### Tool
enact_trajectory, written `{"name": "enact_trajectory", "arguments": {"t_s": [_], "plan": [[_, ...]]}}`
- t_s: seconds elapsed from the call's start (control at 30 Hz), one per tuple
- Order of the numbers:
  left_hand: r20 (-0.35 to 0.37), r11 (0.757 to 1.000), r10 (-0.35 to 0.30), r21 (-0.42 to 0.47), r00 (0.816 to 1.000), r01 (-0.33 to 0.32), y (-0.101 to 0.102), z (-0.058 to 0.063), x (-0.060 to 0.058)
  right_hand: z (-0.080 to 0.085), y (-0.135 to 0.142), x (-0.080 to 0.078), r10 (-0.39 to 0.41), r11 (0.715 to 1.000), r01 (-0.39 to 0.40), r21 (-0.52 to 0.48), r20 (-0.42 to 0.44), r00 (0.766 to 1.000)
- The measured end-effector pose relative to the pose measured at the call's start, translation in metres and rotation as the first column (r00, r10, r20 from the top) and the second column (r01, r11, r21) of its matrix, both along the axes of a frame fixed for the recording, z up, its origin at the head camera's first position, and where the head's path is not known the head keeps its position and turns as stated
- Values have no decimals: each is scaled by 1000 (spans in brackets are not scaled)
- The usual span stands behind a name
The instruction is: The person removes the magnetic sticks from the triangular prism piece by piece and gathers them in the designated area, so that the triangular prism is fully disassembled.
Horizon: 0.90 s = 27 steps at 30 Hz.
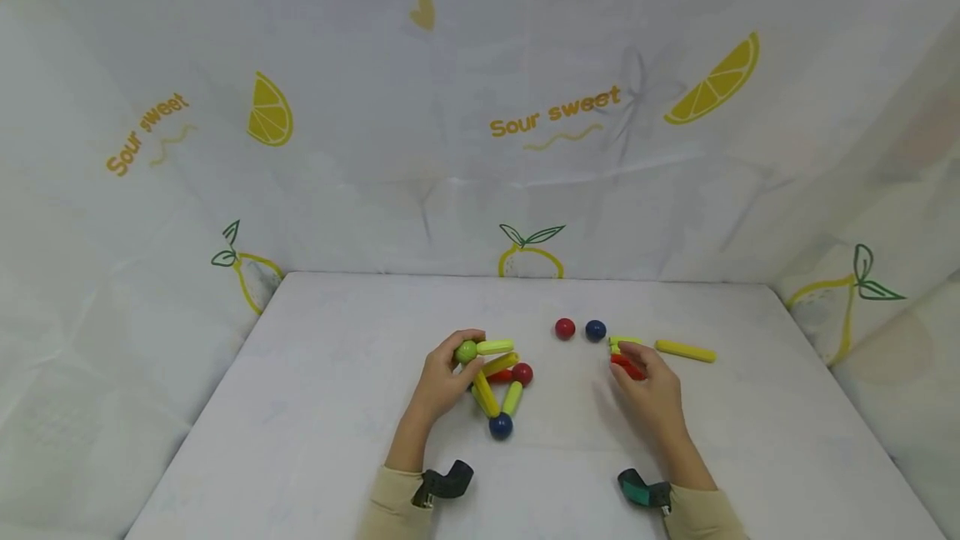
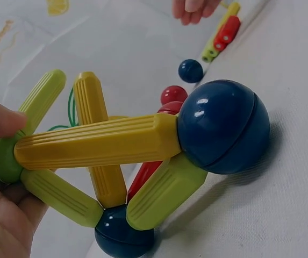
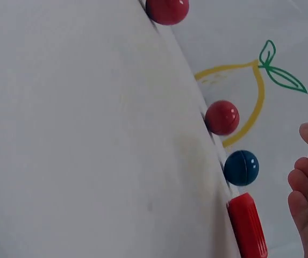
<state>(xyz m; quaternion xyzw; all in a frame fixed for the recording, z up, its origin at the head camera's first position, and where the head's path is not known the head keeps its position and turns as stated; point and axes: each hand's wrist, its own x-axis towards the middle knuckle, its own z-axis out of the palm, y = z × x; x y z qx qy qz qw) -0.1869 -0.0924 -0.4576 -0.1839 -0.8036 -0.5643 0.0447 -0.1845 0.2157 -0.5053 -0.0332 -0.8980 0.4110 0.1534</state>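
Note:
My left hand [image 1: 441, 375] pinches the green ball [image 1: 466, 352] at the top of a model of magnetic rods and balls. One light-green rod [image 1: 495, 347] sticks out sideways from that ball, and a yellow rod [image 2: 100, 142] slopes down to a large-looking blue ball [image 2: 223, 126]. A second blue ball [image 2: 124, 231], a red ball [image 1: 522, 373], a red rod and further yellow and light-green rods form the lower part. My right hand [image 1: 657, 388], fingers loosely bent and holding nothing, hovers by a red rod [image 3: 247, 226] on the table.
Behind the model a loose red ball [image 1: 565, 328] and a loose blue ball [image 1: 596, 331] lie on the white table [image 1: 337, 440]. Near the right hand are a light-green rod [image 1: 619, 340] and a yellow rod [image 1: 686, 351]. A lemon-print cloth [image 1: 375, 215] hangs at the back.

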Motion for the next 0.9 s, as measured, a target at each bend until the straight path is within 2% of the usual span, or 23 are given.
{"name": "enact_trajectory", "arguments": {"t_s": [0.2,0.37,0.6,0.9], "plan": [[-11,998,-65,10,998,65,-6,3,-1,9,-26,-2,118,992,-117,-52,9,993],[-10,997,-76,19,997,76,-7,4,0,11,-48,-7,219,969,-219,-114,-15,976],[-15,996,-90,20,996,90,-7,2,-2,17,-78,-14,355,901,-371,-224,-106,929],[-15,995,-98,29,995,99,-6,1,-2,30,-106,-18,442,830,-464,-309,-143,886]]}}
